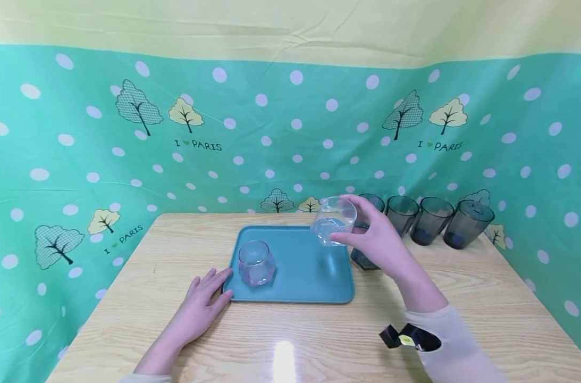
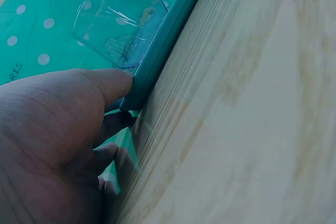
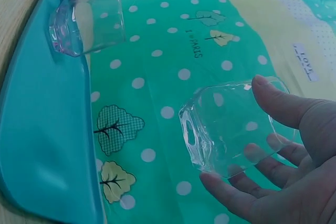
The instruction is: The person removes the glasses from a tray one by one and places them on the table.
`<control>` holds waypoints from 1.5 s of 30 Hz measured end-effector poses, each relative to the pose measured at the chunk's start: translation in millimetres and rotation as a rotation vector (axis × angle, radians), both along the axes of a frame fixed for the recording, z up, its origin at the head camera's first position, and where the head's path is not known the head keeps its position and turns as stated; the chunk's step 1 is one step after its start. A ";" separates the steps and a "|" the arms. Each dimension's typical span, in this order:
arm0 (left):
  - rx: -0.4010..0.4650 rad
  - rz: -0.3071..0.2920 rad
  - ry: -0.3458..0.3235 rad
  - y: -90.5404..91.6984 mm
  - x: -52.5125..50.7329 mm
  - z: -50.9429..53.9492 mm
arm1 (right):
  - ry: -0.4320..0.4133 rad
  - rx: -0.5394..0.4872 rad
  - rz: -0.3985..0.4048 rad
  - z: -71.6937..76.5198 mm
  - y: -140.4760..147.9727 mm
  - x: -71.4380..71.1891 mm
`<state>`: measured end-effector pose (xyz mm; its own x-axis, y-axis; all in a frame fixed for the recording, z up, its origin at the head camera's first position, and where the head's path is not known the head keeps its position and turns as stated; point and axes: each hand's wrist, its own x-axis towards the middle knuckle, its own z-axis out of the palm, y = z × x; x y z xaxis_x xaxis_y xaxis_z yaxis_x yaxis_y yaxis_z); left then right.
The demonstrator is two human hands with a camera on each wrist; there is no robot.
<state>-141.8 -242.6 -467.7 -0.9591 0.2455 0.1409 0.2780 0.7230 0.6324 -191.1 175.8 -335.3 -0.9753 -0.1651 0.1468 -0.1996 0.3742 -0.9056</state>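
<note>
My right hand (image 1: 378, 242) grips a clear glass tumbler (image 1: 330, 226) with a faceted base, thumb on one side and fingers round the other. The tumbler is held above the back right part of a blue tray (image 1: 302, 266), apart from it in the right wrist view. A second clear tumbler (image 1: 257, 266), pinkish at its faceted base, stands upright on the tray's left side. My left hand (image 1: 201, 303) rests at the tray's left edge, its thumb and a fingertip touching the rim (image 2: 152, 61). No glass is in the left hand.
Several dark grey glasses (image 1: 431, 221) stand in a row at the table's back right. The dark base of another glass (image 1: 362, 259) shows partly behind my right hand. A green dotted cloth (image 1: 295, 154) hangs behind the wooden table (image 1: 252, 340).
</note>
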 end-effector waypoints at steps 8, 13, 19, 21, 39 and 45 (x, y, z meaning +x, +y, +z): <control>0.000 0.003 -0.004 -0.3 0.9 0.5 | 0.017 0.000 -0.004 6.9 21.3 7.7; 0.005 0.003 -0.009 -0.3 1.2 0.3 | 0.024 0.020 -0.030 11.7 33.3 12.5; -0.001 0.006 -0.007 -0.6 1.1 -1.1 | 0.037 0.039 -0.057 14.9 46.8 18.1; -0.003 0.006 -0.005 -0.5 1.0 -1.2 | 0.041 0.052 -0.067 15.5 51.6 19.8; -0.007 -0.001 0.012 -0.2 -0.6 -1.1 | 0.089 0.107 -0.181 11.0 100.4 29.0; -0.010 0.000 0.011 -0.2 -0.9 -0.3 | 0.073 0.158 -0.232 7.8 115.3 29.8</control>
<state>-142.7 -242.8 -467.9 -0.9576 0.2466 0.1489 0.2845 0.7292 0.6223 -161.4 291.1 -327.5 -0.9774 0.0349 0.2085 -0.1549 0.5527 -0.8188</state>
